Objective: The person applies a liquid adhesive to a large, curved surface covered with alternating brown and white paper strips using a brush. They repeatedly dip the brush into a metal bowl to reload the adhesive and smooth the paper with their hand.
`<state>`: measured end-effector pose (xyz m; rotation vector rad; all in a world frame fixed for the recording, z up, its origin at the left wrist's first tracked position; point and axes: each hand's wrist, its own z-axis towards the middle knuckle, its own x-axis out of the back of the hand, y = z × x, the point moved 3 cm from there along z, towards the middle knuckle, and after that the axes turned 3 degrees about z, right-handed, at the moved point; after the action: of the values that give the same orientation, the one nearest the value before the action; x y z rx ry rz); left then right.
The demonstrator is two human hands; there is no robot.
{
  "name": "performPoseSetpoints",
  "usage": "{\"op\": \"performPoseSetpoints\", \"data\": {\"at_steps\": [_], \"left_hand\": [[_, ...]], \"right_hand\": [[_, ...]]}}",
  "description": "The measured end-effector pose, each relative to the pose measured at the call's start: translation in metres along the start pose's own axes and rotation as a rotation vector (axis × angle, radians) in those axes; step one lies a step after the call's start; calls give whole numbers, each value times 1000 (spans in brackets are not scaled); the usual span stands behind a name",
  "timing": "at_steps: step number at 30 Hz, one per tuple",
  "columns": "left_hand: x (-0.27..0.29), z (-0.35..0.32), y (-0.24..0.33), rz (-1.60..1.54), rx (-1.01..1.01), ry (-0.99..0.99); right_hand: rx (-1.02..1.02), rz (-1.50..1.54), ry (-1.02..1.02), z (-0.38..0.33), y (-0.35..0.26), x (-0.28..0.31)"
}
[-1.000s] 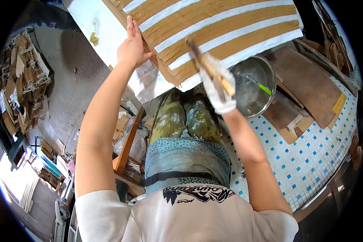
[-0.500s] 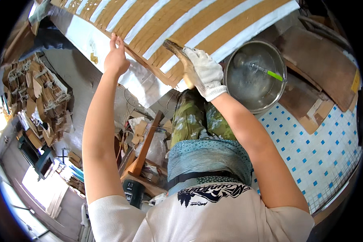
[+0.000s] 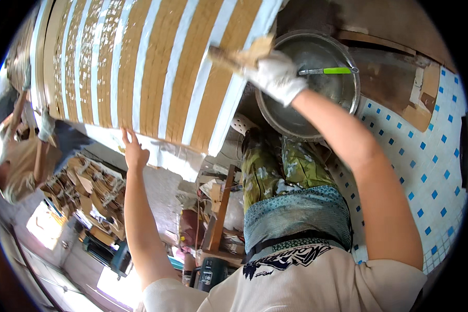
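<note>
My right hand (image 3: 278,77), in a white knit glove, is closed on what looks like a wide brush (image 3: 224,58), blurred by motion. The brush is over the right part of a broad panel of brown strips (image 3: 153,67) with white bands between them; whether it touches is unclear. Glossy wet patches shine on the panel's left half. My bare left hand (image 3: 135,154) has its fingers stretched out, their tips at the panel's near edge. Right of the panel, under my right wrist, stands a round metal basin (image 3: 265,110). A tool with a bright green handle (image 3: 338,70) lies across it.
At the far left a co-worker's gloved hand (image 3: 47,125) is at the panel's other end. Left of my legs are a wooden beam (image 3: 223,208) and scraps. Cut brown pieces (image 3: 96,195) are heaped farther left. Brown boards (image 3: 385,86) lie right of the basin, near blue-dotted tiles (image 3: 426,171).
The view has swung left, bringing the co-worker into sight. My right hand has turned the brush flatter and moved it further over the panel. My left hand stays at the near edge.
</note>
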<state>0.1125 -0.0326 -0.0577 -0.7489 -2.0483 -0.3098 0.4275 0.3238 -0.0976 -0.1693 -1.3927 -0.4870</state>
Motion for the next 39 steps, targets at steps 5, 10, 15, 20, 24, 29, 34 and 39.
{"op": "performPoseSetpoints", "data": {"at_steps": [5, 10, 15, 20, 24, 29, 34, 39], "left_hand": [[15, -2, 14, -9, -38, -2], [10, 0, 6, -80, 8, -33], [-12, -11, -13, -140, 40, 178], [-134, -115, 9, -723, 446, -245], [-163, -180, 164, -589, 230, -344], [-192, -137, 273, -1025, 276, -480], [-169, -53, 381, -1354, 273, -220], [-156, -22, 402, -1714, 382, -284]], "right_hand": [[-490, 662, -146, 61, 176, -17], [-832, 683, -144, 100, 269, 6], [-1224, 1335, 364, 63, 320, -17], [-1544, 1746, 333, -121, 330, -33], [-1836, 1892, 695, -281, 263, 0], [-2279, 1795, 825, -357, 178, 34], [-2161, 2018, 781, -350, 153, 7], [-2142, 1931, 613, -321, 169, -8]]}}
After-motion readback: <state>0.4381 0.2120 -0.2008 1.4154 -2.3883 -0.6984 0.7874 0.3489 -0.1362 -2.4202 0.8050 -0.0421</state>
